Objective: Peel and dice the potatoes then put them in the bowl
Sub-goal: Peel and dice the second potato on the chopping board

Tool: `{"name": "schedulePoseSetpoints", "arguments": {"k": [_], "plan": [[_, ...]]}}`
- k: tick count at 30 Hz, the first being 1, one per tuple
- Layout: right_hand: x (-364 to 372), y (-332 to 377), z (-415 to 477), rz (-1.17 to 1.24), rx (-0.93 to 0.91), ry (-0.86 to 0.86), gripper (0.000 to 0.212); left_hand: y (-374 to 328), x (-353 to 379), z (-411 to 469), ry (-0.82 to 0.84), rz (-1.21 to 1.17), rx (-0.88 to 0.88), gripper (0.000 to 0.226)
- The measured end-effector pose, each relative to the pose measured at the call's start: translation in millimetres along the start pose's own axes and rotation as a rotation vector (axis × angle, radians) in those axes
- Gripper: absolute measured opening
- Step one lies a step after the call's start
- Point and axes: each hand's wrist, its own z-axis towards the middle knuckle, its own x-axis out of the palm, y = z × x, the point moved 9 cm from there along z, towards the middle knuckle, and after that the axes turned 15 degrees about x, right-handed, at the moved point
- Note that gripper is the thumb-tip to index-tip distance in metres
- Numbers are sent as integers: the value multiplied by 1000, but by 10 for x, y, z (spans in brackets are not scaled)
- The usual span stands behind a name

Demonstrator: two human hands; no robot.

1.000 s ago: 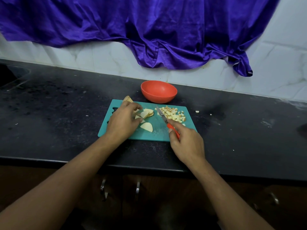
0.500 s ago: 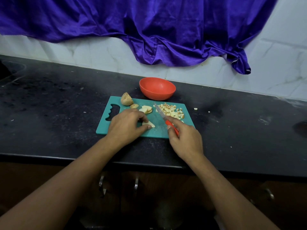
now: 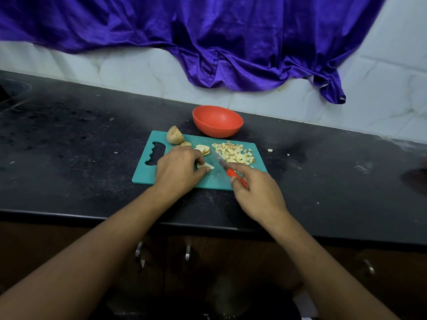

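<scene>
Head view: a black counter (image 3: 69, 146) runs left to right under a white tiled wall (image 3: 138, 68), and a purple cloth (image 3: 231, 42) hangs over the wall's upper part.
Counter edges: the front edge crosses beneath both forearms; the back edge meets the wall just behind the bowl (image 3: 231, 132).
Open room: wide stretches of counter lie left and right of the cutting board (image 3: 147, 179); a narrow strip separates the board's near edge from the counter's front edge.
Cutting board: teal and flat, with a handle cut-out at its left end, near the middle of the counter's front edge.
Bowl: orange and upright, just beyond the board's far edge; the part of its inside that shows is plain orange.
Diced potato (image 3: 233, 152): a pale pile at the board's far right corner, near the bowl but outside it.
Stray bits (image 3: 269, 150): on the counter just right of that corner.
Unpeeled potato piece (image 3: 175, 135): at the board's far left corner, reaching past the far edge.
Slices (image 3: 203, 150): pale and stacked, between the unpeeled piece and the dice.
Potato wedge (image 3: 205, 166): flat on the board's middle.
Left hand (image 3: 178, 169): palm down over the board, its curled fingers pinching the wedge.
Right hand (image 3: 256, 192): over the board's near right corner, wrapped round the knife (image 3: 223, 163) by its red handle, forefinger stretched along the top.
Knife blade: points toward the far left, just right of the wedge; I cannot tell whether it touches the board.
</scene>
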Motion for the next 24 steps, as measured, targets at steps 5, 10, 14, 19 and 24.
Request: {"name": "schedulePoseSetpoints", "arguments": {"k": [5,10,14,19,24], "plan": [[-61,89,5,-115,-10,47,41,14,-14,-91,8,-43,14,25],[-89,175,-17,-198,-25,70,42,-23,-41,-132,18,-63,22,23],[-58,300,-28,-271,-56,80,42,-24,-35,-138,37,-98,21,20],[-7,429,-28,-345,-79,87,42,-24,-37,-139,42,-122,25,15],[98,466,-114,-399,-116,56,47,-19,-24,-138,44,-141,36,14]]}}
